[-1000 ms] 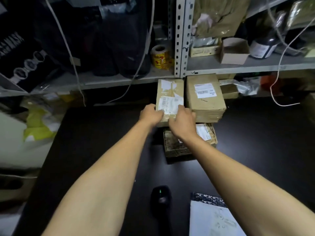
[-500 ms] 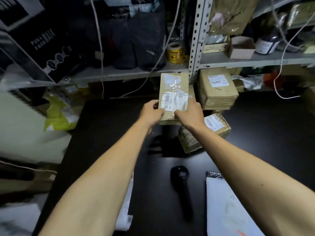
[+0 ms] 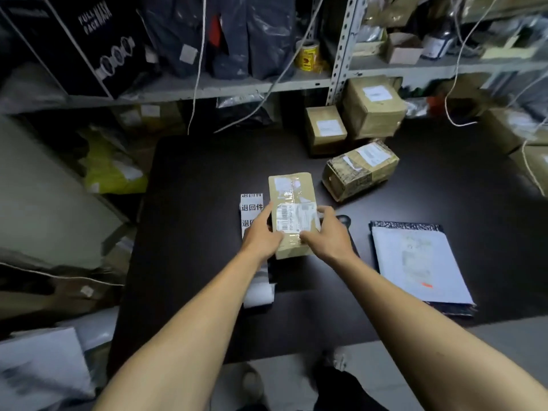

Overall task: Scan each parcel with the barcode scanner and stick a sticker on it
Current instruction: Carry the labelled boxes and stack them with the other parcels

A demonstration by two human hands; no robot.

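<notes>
Left hand (image 3: 261,234) grips left edge of slim brown parcel (image 3: 293,213), fingers curled round it; right hand (image 3: 327,234) holds right edge, thumb on label. Parcel at middle of black worktop (image 3: 192,232), label up. Sticker strip (image 3: 252,209) just left, partly under left hand. Scanner (image 3: 343,219) mostly hidden behind right hand. White mailer (image 3: 415,262) right. Three more parcels far right: taped one (image 3: 360,169), small box (image 3: 324,129), larger box (image 3: 372,106)
</notes>
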